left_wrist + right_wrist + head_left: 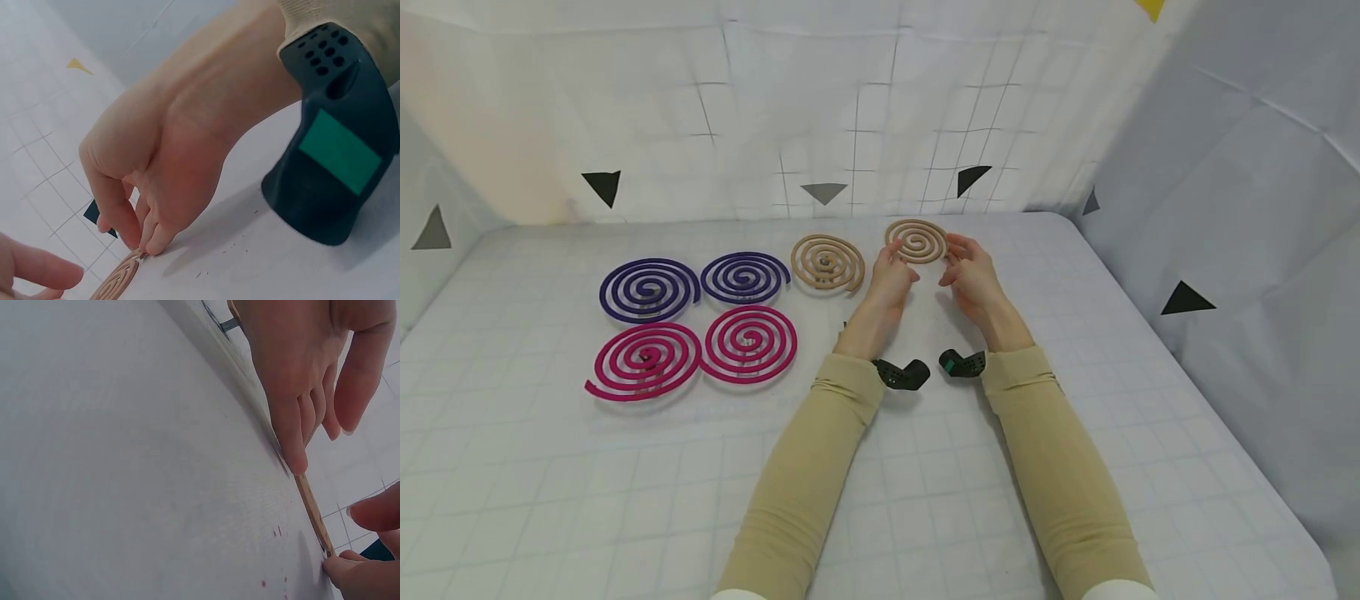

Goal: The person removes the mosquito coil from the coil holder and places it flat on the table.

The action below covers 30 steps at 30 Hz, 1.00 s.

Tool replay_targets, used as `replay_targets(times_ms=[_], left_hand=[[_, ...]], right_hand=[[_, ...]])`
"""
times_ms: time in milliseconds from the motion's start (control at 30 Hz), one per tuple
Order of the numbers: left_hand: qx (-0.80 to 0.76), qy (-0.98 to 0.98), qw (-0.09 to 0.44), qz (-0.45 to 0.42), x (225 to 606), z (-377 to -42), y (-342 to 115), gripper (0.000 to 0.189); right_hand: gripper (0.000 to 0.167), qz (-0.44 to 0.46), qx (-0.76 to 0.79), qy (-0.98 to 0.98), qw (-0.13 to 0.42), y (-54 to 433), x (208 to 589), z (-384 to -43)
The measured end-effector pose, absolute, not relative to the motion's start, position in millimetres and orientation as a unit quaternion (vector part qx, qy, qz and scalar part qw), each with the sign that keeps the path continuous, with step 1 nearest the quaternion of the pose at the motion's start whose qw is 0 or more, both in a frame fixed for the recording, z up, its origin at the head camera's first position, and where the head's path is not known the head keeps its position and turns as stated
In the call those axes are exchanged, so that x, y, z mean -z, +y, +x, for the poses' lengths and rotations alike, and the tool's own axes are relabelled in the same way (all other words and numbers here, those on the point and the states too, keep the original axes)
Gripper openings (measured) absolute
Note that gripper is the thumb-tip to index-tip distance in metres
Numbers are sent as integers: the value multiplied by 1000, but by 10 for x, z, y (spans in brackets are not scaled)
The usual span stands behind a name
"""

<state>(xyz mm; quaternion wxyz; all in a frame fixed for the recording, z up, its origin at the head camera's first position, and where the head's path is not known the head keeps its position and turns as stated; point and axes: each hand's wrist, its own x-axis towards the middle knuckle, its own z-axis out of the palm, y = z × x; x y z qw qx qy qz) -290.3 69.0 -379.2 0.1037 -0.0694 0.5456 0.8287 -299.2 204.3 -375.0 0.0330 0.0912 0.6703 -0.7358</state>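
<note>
Two bare hands flank a tan spiral [917, 241], which we see lying near the back of the white tabletop [917, 500], right of centre. The left hand [886, 290] touches its left side with fingers extended downward, and the thumb stands apart from them, off the rim. The right hand [979, 285] touches the right side in much the same way; in the right wrist view we can see its thumb lifted away from the fingertips at the rim. We cannot tell exactly how many fingers of each hand bear on the spiral. Just beside the left hand sits a second tan spiral [825, 261], level with the back row. Farther left, we find a pair of dark blue ones, the outer blue spiral [650, 290] and the inner blue spiral [745, 277], and in front of those the outer pink spiral [647, 357] and the inner pink spiral [749, 337]. Both forearms wear tan sleeves [1060, 467], and below the wrists we see a black left wrist mount [902, 377] and a right wrist mount [964, 364] bearing a green patch.
</note>
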Motion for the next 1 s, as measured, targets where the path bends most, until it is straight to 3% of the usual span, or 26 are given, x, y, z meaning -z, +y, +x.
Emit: replay_targets(times_ms=[367,600,1000], left_hand=[[-827,547,113,-66,3783,-2896,665,84],[-821,555,94,-89,3745,-2850,672,75],[-810,579,57,-71,3255,-2536,371,63]], right_hand=[[93,91,742,663,27,2039,3749,-2991],[88,95,731,676,6,2038,3724,-2984],[69,86,730,676,-57,1790,3264,-2807]])
